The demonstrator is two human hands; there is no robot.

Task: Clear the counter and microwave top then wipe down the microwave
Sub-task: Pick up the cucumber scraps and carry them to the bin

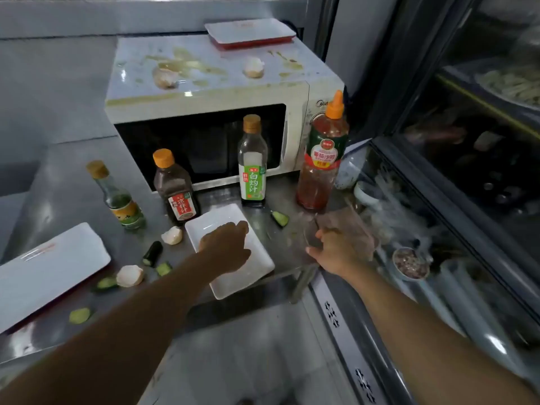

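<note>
our left hand lies with fingers loose on the white dish in front of the stained microwave. our right hand, right of the dish, grasps a blurred clear container. eggshells sit atop the microwave.

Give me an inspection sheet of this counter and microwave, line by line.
Surface: steel counter, scraps scattered on it.
Job's things: microwave, its top smeared, with two eggshells and a tray on it; white dish at the counter's front edge; a long white tray at the left.
Clutter: four bottles in front of the microwave; cucumber pieces; more eggshells on the counter.
Hands: left hand rests open on the white dish; right hand blurred, grip unclear.
Cables: nothing seen.
Surroundings: glass display case at the right holding food containers.
</note>
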